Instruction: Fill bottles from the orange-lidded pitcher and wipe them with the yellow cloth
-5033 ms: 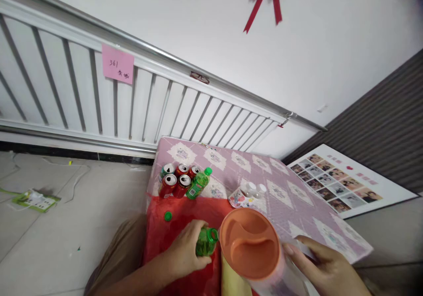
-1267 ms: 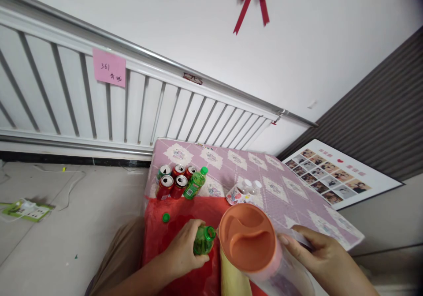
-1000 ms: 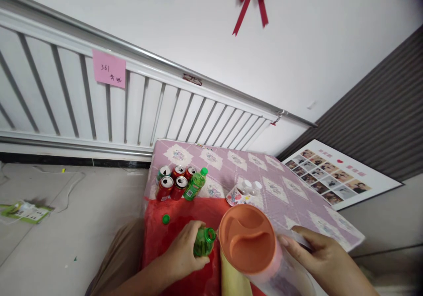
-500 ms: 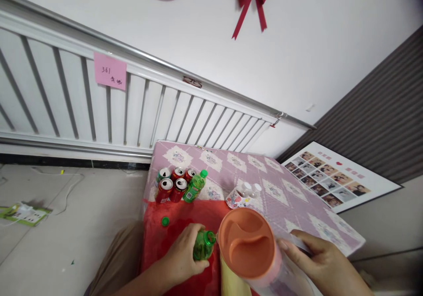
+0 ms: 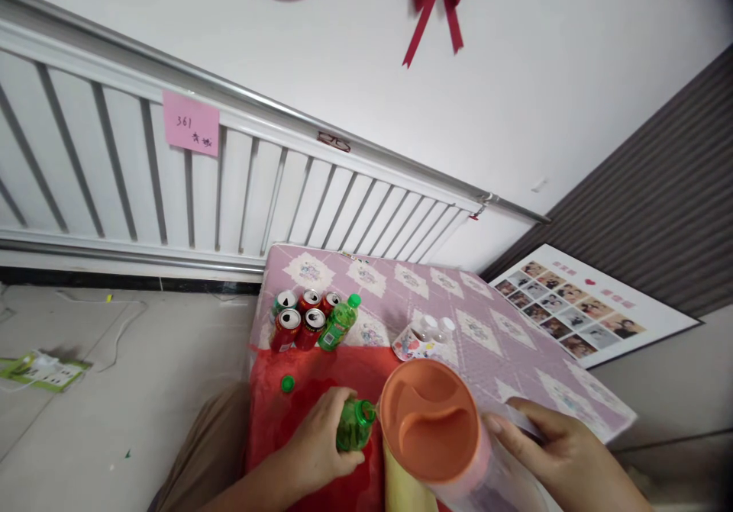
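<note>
My left hand (image 5: pixel 324 443) is wrapped round a green plastic bottle (image 5: pixel 352 429) whose mouth is uncapped. My right hand (image 5: pixel 564 451) grips the handle of a clear pitcher (image 5: pixel 498 474) with an orange lid (image 5: pixel 427 420). The pitcher leans toward the bottle, its spout right by the bottle's mouth; a thin stream seems to run between them. A green cap (image 5: pixel 287 384) lies on the red cloth (image 5: pixel 303 367) beyond my left hand. Below the pitcher a pale yellow thing (image 5: pixel 404 485) is partly hidden.
Several opened drink cans (image 5: pixel 298 321) and a capped green bottle (image 5: pixel 339 323) stand together at the cloth's far edge. Small white-capped bottles (image 5: pixel 432 329) in a printed wrapper stand farther right on the patterned tablecloth (image 5: pixel 475 333). A white radiator (image 5: pixel 343 195) runs behind; a power strip (image 5: pixel 49 371) lies on the floor.
Almost nothing differs. Both hands, the bottle and the tilted pitcher keep their places; the whole view shifts by only a few pixels.
</note>
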Demonstrator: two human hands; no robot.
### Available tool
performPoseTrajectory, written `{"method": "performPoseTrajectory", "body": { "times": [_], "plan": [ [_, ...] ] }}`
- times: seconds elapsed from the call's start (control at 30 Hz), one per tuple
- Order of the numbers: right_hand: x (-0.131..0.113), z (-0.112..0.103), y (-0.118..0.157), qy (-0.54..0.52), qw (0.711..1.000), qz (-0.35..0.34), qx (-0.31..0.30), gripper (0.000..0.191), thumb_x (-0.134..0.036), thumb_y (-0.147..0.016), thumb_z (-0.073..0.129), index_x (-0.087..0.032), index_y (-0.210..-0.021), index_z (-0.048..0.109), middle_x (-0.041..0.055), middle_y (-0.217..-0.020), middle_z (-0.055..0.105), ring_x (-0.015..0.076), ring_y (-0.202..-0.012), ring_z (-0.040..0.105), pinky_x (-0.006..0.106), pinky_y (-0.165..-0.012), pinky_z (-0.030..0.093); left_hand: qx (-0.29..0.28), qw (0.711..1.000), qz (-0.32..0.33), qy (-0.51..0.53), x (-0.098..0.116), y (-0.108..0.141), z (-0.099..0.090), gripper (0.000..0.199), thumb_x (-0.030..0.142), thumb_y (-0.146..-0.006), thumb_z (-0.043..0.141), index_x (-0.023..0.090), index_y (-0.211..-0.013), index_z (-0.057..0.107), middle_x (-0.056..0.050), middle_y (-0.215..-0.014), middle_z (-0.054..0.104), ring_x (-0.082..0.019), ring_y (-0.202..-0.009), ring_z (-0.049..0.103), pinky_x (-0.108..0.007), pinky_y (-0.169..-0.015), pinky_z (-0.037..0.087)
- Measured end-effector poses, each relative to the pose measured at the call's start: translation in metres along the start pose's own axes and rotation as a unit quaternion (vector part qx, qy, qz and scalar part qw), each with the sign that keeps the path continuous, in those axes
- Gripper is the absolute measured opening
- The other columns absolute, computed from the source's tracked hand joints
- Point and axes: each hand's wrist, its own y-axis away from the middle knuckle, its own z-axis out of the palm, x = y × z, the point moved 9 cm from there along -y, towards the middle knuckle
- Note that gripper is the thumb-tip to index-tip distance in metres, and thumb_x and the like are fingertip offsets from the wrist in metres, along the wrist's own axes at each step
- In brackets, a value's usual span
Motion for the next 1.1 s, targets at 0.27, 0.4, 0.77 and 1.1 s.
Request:
{"method": "performPoseTrajectory", "body": {
  "times": [0.27, 0.4, 0.77, 1.1],
  "plan": [
    [0.006, 0.012, 0.0, 0.013, 0.997, 0.041, -0.058, 0.043, -0.06, -0.065, 0.052, -0.021, -0.048, 0.046, -0.0032, -0.05, 0.035, 0.0131, -0.049, 0.039, 0.023, -0.043, 0.033, 0.001, 1.0, -0.005, -0.003, -0.001, 0.001, 0.0, 0.071, 0.011, -0.06, 0.071, 0.021, -0.125, 0.044, -0.011, -0.124, 0.056, -0.026, -0.115, 0.054, -0.039, -0.102, 0.042],
    [0.008, 0.014, 0.0, 0.006, 0.997, 0.039, -0.062, 0.042, -0.058, -0.066, 0.054, -0.021, -0.048, 0.046, -0.0032, -0.049, 0.036, 0.0134, -0.048, 0.04, 0.023, -0.042, 0.033, -0.002, 1.0, -0.008, -0.005, -0.002, 0.001, 0.001, 0.071, 0.012, -0.059, 0.072, 0.02, -0.125, 0.045, -0.011, -0.124, 0.056, -0.027, -0.115, 0.054, -0.039, -0.101, 0.043],
    [0.008, 0.012, 0.001, 0.004, 0.998, 0.024, -0.066, 0.041, -0.056, -0.069, 0.056, -0.02, -0.05, 0.052, -0.001, -0.048, 0.048, 0.0145, -0.049, 0.047, 0.022, -0.042, 0.038, -0.001, 1.0, 0.005, -0.002, 0.002, 0.001, -0.001, 0.07, 0.009, -0.06, 0.071, 0.022, -0.123, 0.045, -0.01, -0.122, 0.057, -0.025, -0.113, 0.055, -0.039, -0.1, 0.043],
    [0.012, 0.014, 0.0, 0.018, 0.997, 0.031, -0.067, 0.042, -0.058, -0.069, 0.053, -0.02, -0.051, 0.05, -0.0019, -0.049, 0.043, 0.0143, -0.049, 0.044, 0.023, -0.043, 0.036, 0.002, 1.0, 0.004, 0.001, 0.0, 0.0, -0.001, 0.071, 0.009, -0.059, 0.072, 0.022, -0.123, 0.045, -0.01, -0.123, 0.056, -0.026, -0.114, 0.054, -0.039, -0.101, 0.043]
  ]
}}
